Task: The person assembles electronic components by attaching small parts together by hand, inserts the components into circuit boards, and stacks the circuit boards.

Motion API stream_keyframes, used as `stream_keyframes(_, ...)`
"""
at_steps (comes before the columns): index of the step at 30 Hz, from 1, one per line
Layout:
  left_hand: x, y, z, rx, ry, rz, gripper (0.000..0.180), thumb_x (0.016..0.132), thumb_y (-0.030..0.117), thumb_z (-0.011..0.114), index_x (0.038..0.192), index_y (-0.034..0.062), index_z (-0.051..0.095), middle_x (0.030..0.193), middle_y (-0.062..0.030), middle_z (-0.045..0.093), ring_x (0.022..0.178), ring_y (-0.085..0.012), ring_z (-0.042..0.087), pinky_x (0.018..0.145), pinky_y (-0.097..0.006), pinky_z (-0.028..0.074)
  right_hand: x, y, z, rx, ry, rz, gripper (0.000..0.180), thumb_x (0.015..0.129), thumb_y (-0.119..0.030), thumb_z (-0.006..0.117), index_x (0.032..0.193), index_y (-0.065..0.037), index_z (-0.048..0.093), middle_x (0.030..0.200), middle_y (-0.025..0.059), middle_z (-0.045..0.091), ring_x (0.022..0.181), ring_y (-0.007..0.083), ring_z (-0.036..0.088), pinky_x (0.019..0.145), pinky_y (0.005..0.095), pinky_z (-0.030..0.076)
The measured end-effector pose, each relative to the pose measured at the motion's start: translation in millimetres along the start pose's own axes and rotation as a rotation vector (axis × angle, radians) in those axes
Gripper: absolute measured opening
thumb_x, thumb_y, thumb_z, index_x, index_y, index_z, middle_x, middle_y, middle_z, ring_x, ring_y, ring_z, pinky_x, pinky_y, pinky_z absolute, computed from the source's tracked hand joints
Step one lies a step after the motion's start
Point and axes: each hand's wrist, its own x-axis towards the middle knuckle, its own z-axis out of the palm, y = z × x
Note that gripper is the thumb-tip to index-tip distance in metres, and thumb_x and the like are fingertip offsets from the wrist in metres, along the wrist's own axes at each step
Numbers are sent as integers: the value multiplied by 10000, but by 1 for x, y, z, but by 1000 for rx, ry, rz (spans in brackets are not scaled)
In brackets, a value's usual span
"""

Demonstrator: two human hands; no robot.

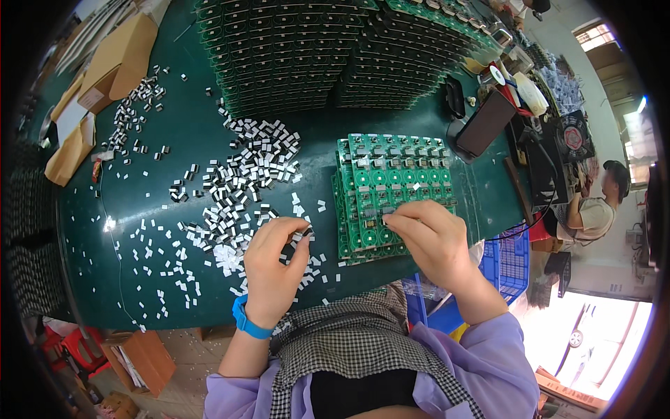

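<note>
My left hand (273,258), with a blue band at the wrist, is over the right edge of a pile of small black-and-white components (241,181). Its thumb and forefinger pinch one small dark component (308,231). My right hand (438,241) reaches over a stack of green circuit board panels (361,227). Its fingertips are closed together at the lower middle of the top panel, and what they hold, if anything, is too small to make out. Rows of square parts and ring-shaped printed patterns cover that panel. One loose white piece (417,186) lies on it.
Tall stacks of green boards (279,56) stand at the back of the green table (91,279). White slips (167,262) lie scattered at left, near an opened cardboard box (125,59). A phone-like dark device (485,126) leans at right. Blue crates (506,265) sit below; a co-worker (597,209) sits far right.
</note>
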Motion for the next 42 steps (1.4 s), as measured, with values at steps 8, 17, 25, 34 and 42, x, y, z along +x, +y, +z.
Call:
stream_keyframes(8,-9,10,-3,-231,-94,-105,210,796,-41,633,1000,-5,601,897,-92,635,847,-181,615,755,-284,485,2,-17,-5,-6,25,20,337,657,-1,702,988,-42,659,901,74,631,735,224,634,604,301,527)
stream_keyframes(17,-20,22,-3,-847,-453,-181,209,821,-46,633,1023,-10,594,971,-77,624,903,-143,608,765,-274,475,-13,-37,5,660,-140,102,304,715,-31,744,1005,-28,655,975,102,635,841,237,645,678,323,535)
stream_keyframes(25,-17,35,10,-180,-202,287,150,732,-1,708,870,18,650,840,-95,650,771,-256,611,684,-323,487,-18,-48,2,459,-57,247,281,715,-13,738,976,-17,634,842,105,644,748,236,655,619,293,530)
stream_keyframes(34,-20,30,15,-280,-260,304,144,757,-18,672,879,15,602,856,-106,630,762,-268,589,672,-335,473,-24,-42,2,617,29,217,286,693,-28,770,947,-17,639,899,111,662,794,233,658,667,313,532)
stream_keyframes(42,-26,30,22,-357,-193,312,111,774,-2,665,864,18,601,837,-100,630,753,-265,586,674,-337,470,-35,-40,12,716,47,233,241,685,0,765,895,-19,647,882,109,652,807,230,651,678,309,526)
